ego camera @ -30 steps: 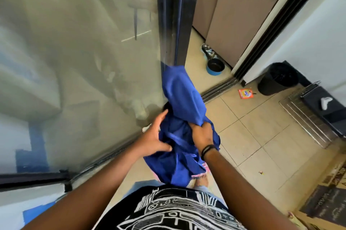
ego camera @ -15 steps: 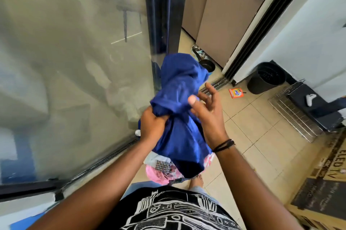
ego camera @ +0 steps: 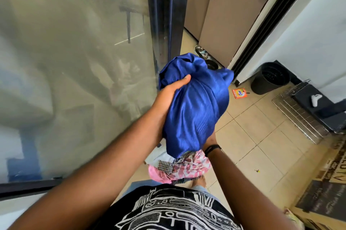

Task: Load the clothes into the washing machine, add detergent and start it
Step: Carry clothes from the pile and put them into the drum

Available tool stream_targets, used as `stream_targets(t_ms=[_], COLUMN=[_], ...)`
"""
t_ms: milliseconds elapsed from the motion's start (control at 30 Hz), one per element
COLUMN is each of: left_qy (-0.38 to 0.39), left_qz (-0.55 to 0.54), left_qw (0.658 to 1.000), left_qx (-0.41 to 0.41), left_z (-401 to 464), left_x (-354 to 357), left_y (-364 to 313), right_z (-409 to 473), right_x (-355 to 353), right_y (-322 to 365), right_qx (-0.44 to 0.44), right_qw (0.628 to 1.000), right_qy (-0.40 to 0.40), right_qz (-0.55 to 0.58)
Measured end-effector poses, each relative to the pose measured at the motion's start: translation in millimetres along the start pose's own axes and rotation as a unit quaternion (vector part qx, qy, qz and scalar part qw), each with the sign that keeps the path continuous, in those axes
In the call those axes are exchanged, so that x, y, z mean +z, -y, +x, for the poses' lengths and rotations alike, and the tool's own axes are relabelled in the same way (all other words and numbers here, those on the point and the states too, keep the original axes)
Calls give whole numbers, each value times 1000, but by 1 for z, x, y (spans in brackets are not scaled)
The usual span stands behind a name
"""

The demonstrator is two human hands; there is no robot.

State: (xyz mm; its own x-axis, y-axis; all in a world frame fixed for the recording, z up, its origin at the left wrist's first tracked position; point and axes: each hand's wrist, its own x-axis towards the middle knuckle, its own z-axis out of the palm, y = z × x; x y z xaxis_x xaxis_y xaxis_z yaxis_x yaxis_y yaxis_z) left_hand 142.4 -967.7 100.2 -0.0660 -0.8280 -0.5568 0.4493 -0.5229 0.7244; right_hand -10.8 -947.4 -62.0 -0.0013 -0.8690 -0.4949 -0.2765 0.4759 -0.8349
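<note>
Spillage looks the risk: left hand (ego camera: pixel 169 96) clasps the blue bundle (ego camera: pixel 194 104) held mid-scene above the floor, right hand (ego camera: pixel 211 139) hidden beneath, grip untellable, while pink clothes (ego camera: pixel 185 168) dangle loose and may drop.

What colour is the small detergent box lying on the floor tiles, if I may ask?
Orange, with a round logo; the detergent box shows in the head view.

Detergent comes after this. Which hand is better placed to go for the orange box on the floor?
Probably the right hand. The orange detergent box lies on the tiles to the person's right, beside the black bin. The left hand grips the blue bundle on the glass-door side, farther away.
</note>
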Motion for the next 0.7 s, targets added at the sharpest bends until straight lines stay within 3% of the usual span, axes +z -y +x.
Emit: stream_targets(t_ms=[67, 133, 300, 333, 400, 433, 500, 567, 633, 700], left_qy=[23, -19, -207, -221, -213, -178, -27, 70, 36, -90], left_qz=[0, 4, 91, 120, 201, 192, 112, 136, 234, 261], left_qw=[1000, 1000, 974, 967, 947, 950, 976, 973, 949, 937], left_qx=[1, 22, 10, 42, 136, 172, 184, 175, 210, 214], left_z=[2, 13, 28, 26, 20, 18, 8, 8, 7, 12], left_x=[-5, -21, -70, -79, -92, -98, -96, -86, -67, -53], left_y=[-4, -5, 19, 28, 36, 38, 35, 36, 44, 55], right_z=[-3, -10, -7, -10, -12, -14, -13, -11, -13, -18], right_x=[0, -4, -20, -23, -25, -25, -21, -16, -8, -1], right_y=[21, 55, 94, 101, 113, 122, 136, 145, 151, 154], right_qx=[13, -3, 2, -1, -21, -39, -46, -15, 18, 57], right_qw=[986, 949, 912, 918, 933, 936, 928, 912, 901, 892], right_qy=[-37, -51, -48, -49, -48, -45, -36, -37, -16, 19], right_qz=[164, 311, 407, 393, 357, 347, 369, 409, 433, 448])
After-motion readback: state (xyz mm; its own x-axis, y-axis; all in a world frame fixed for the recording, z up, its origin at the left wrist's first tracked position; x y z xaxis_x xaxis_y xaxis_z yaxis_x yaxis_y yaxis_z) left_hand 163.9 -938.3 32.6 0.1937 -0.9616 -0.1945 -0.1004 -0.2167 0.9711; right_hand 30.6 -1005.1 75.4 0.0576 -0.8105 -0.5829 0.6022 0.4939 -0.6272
